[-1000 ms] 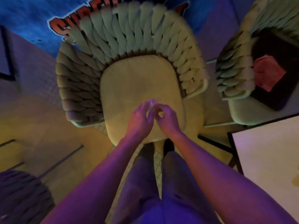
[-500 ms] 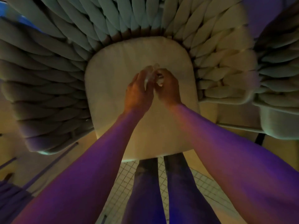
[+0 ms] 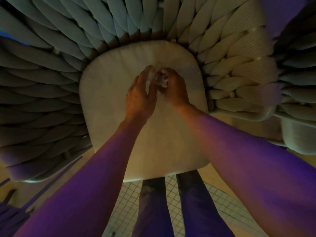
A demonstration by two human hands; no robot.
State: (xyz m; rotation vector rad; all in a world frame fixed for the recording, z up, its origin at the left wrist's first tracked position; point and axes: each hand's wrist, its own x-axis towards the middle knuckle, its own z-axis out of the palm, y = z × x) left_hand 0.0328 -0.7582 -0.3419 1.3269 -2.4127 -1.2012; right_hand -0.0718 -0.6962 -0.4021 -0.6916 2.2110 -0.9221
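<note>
I look down on a woven chair with a pale seat cushion (image 3: pixel 109 103). Both my hands meet over the middle of the cushion. My left hand (image 3: pixel 141 96) and my right hand (image 3: pixel 174 89) together hold a small pale, crumpled thing (image 3: pixel 154 72) between their fingertips. It looks like thin plastic or a wipe; the dim light hides what it is. The right fingers are curled round it, and the left fingers pinch its upper end.
The chair's thick braided back and arms (image 3: pixel 56 79) wrap round the cushion on three sides. A second woven chair (image 3: pixel 297 93) stands close at the right. My legs (image 3: pixel 153 206) stand on a tiled floor (image 3: pixel 124 211) below the cushion's front edge.
My head has come much lower and closer to the chair, so the cushion fills the view. The hands have stayed together on the small thing and moved farther over the seat.
</note>
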